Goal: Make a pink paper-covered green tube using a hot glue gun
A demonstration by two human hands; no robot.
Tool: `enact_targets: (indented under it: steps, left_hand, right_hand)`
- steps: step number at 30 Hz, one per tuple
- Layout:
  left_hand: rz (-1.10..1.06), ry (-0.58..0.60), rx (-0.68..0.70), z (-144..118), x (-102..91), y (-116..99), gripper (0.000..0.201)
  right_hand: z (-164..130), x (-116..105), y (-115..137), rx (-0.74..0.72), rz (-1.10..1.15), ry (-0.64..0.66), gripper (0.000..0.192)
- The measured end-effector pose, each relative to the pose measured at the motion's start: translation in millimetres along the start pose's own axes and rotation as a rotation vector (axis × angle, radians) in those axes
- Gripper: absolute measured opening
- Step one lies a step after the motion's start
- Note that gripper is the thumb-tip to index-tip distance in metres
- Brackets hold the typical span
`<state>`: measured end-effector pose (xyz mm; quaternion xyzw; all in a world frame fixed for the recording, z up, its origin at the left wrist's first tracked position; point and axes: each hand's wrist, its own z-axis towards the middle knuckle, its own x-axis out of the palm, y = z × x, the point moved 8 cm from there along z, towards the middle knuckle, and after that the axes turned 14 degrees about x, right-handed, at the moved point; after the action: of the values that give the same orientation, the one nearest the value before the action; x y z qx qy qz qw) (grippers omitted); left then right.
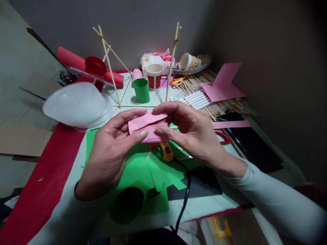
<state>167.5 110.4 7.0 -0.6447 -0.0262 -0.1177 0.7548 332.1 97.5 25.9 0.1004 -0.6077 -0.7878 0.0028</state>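
Note:
Between my two hands is a piece of pink paper (148, 126), folded or rolled over on itself with a gap along its upper side. My left hand (112, 146) grips its left end, thumb in front and fingers behind. At the right end, my right hand (190, 131) pinches it with the thumb on the front and fingertips along the top. Below the hands lie cut green paper sheets (143, 170) and a yellow utility knife (166, 151). Red-handled scissors (222, 137) lie partly hidden behind my right wrist.
Wooden stick frames (108, 64) stand at the back. Near them are a green paper tube (141, 91), a paper cup (154, 76) and white markers (198, 99). At left sits a translucent plastic bowl (74, 105); a black phone (251, 144) lies right. A black cable (187, 190) crosses the table's front edge.

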Motion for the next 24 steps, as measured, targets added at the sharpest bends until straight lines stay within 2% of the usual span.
enact_targets:
  steps: [5, 12, 18, 21, 24]
  left_hand:
    - [-0.056, -0.045, -0.027, 1.3, 0.6, 3.1, 0.033]
    - [-0.086, -0.108, -0.042, 0.4, -3.7, 2.1, 0.027]
    - [-0.078, -0.12, -0.059, 1.2, -7.0, 5.6, 0.013]
    - [-0.04, -0.129, -0.052, 0.6, -8.5, 6.9, 0.013]
    - [0.054, -0.118, 0.014, 0.2, -8.8, 3.4, 0.016]
  right_hand:
    - [-1.6, 0.8, 1.3, -0.019, -0.003, -0.01, 0.027]
    - [-4.8, -2.9, 18.3, -0.072, -0.26, -0.134, 0.013]
    - [-7.6, -5.2, 22.4, -0.12, -0.306, -0.179, 0.018]
    - [-7.1, -4.4, 22.5, -0.135, -0.298, -0.171, 0.017]
    - [-6.4, -2.8, 20.2, -0.131, -0.288, -0.156, 0.016]
